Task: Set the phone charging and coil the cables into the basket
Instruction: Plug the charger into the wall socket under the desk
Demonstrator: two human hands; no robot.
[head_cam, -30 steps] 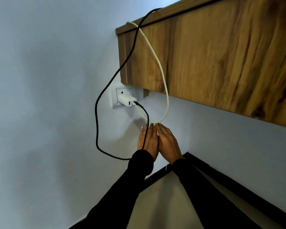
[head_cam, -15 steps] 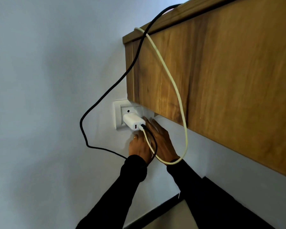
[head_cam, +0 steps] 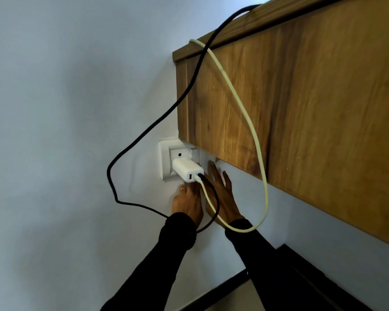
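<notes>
At the wall socket (head_cam: 170,159) I spread my right hand (head_cam: 222,194) flat, bracing. My left hand (head_cam: 188,202) seems loosely curled below the charger (head_cam: 186,171) (holding nothing, probably), cables plugged.

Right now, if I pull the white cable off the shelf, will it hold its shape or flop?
The white cable likely flops: it already sags in a long loop below the wooden shelf. It probably weighs little, and may tug the charger it seems plugged into.

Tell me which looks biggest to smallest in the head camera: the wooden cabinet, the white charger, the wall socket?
1. wooden cabinet, by far the biggest.
2. and 3. wall socket and white charger look about the same; the charger sits in front, nearer the camera, and hides part of the socket, so I won't rank them.
</notes>
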